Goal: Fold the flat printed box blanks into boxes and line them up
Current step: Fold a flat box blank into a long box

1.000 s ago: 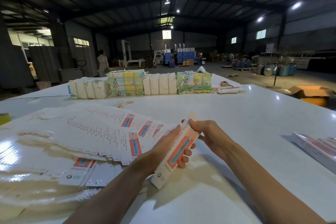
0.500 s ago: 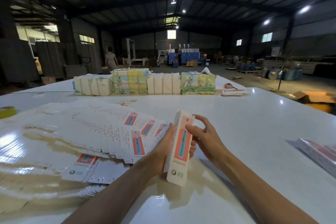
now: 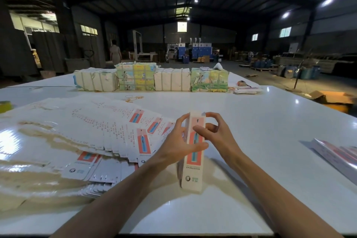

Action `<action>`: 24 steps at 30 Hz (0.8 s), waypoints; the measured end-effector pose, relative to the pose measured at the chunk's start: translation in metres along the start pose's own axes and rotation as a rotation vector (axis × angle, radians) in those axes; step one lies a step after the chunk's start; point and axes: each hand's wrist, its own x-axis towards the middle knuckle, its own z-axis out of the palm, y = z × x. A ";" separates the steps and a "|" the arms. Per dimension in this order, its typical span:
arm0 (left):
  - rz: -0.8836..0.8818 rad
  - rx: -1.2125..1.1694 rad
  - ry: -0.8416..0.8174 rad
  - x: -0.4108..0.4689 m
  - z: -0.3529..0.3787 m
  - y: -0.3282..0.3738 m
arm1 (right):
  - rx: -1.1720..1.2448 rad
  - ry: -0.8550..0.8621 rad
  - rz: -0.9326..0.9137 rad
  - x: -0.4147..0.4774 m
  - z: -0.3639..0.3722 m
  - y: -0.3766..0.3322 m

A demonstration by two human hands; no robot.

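A printed box (image 3: pixel 194 170) is held upright just above the white tabletop (image 3: pixel 251 121). The grip of the left hand (image 3: pixel 179 145) is closed round its middle, thumb laid across the front, and its upper end is pinched by the right hand (image 3: pixel 220 137). Flat blanks (image 3: pixel 116 131) are fanned out to the left, and a dim warehouse hall (image 3: pixel 231 31) is seen beyond.

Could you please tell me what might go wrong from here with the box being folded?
The left hand grips the box mid-body while the right hand pinches near its top end; too hard a grip could crease the panels. The fanned blanks lie close beside the left forearm, so a sweep could scatter them.
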 end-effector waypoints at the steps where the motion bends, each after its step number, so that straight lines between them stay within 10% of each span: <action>1: -0.020 -0.013 0.014 0.000 -0.001 0.001 | -0.001 0.007 -0.005 0.000 0.001 0.000; 24: -0.041 0.019 0.032 -0.008 0.001 0.004 | -0.135 -0.102 -0.012 -0.003 0.001 -0.003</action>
